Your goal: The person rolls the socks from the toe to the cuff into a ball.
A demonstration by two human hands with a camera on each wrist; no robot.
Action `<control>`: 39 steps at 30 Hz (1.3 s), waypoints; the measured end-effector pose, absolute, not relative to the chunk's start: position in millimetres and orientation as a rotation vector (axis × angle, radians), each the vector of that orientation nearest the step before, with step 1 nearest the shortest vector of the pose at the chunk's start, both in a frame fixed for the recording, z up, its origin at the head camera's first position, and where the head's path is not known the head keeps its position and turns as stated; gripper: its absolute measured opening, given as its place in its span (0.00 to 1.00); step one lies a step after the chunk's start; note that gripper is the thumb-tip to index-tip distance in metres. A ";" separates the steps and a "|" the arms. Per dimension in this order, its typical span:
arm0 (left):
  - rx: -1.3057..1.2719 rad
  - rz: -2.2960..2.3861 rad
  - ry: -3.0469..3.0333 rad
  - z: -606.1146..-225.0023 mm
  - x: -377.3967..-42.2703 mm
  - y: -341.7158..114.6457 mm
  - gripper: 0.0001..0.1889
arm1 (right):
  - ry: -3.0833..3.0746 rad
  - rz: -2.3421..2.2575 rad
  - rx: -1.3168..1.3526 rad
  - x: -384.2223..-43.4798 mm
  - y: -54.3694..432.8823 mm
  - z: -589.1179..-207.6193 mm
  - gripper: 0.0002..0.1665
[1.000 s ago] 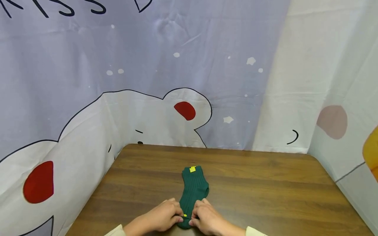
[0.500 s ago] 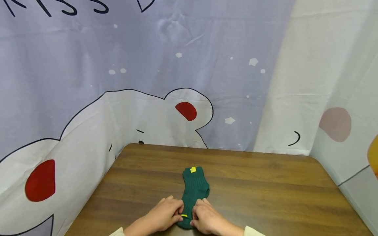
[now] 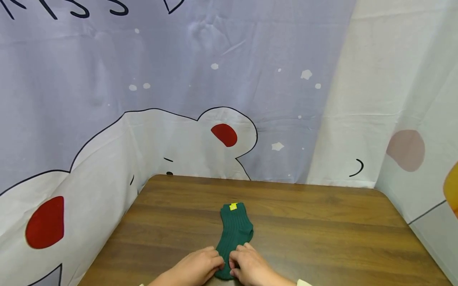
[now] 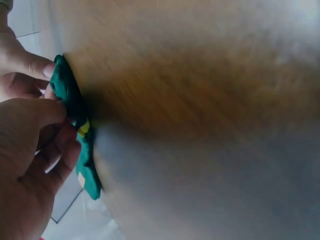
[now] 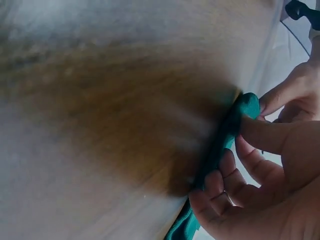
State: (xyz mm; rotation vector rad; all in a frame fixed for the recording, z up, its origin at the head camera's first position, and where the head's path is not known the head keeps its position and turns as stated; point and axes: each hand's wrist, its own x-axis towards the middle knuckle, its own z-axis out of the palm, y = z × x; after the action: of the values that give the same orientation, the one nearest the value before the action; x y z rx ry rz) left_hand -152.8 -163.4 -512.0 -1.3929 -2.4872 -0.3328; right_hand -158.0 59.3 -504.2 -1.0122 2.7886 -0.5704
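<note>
A dark green ribbed sock [image 3: 232,228] lies lengthwise on the wooden table, possibly with a second one under it. A yellow sticker [image 3: 233,206] marks its far cuff end. At the near toe end, my left hand [image 3: 200,265] pinches the left edge between thumb and fingers. Opposite it, my right hand [image 3: 252,264] pinches the right edge. The left wrist view shows the sock [image 4: 67,90] raised in folds at the thumbs, with a yellow strip [image 4: 83,129] beside the left fingers. In the right wrist view, the right thumb presses the sock [image 5: 247,105] against the curled fingers.
The brown table [image 3: 322,230] has rounded far corners. Behind it hangs a printed cloth [image 3: 279,99] in lilac and white, which also runs along the left and right sides. A dark object [image 5: 302,11] shows near the left wrist in the right wrist view.
Both hands have shifted slightly at the toe end, and the left now covers more of it. The yellow strip near the left fingers has gone from sight in the head view.
</note>
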 end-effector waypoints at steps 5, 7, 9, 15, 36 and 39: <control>-1.457 -0.377 -2.559 -508.4 -149.6 -168.0 0.10 | 2.809 -0.524 -1.096 -155.2 59.8 -504.0 0.17; -1.469 -0.396 -2.594 -507.2 -149.7 -170.1 0.09 | 2.816 -0.522 -1.117 -153.6 61.4 -503.1 0.14; -1.493 -0.381 -2.602 -506.1 -149.9 -172.5 0.08 | 2.824 -0.523 -1.139 -151.7 63.3 -502.4 0.11; -1.560 -0.253 -2.537 -507.2 -151.3 -176.4 0.10 | 2.749 -0.438 -1.256 -143.6 69.3 -498.4 0.10; -1.472 -0.242 -2.613 -510.0 -151.3 -168.0 0.10 | 2.702 -0.358 -1.259 -142.2 68.4 -504.5 0.16; -1.457 -0.257 -2.588 -511.1 -151.9 -168.1 0.09 | 2.720 -0.339 -1.295 -143.9 67.9 -505.5 0.17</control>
State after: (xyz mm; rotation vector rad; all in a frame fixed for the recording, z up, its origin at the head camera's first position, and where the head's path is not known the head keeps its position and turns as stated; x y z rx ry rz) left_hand -151.9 -168.1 -511.1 -1.4567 -2.5884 -0.2568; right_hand -143.9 67.9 -505.5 -1.2951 2.7197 -0.3393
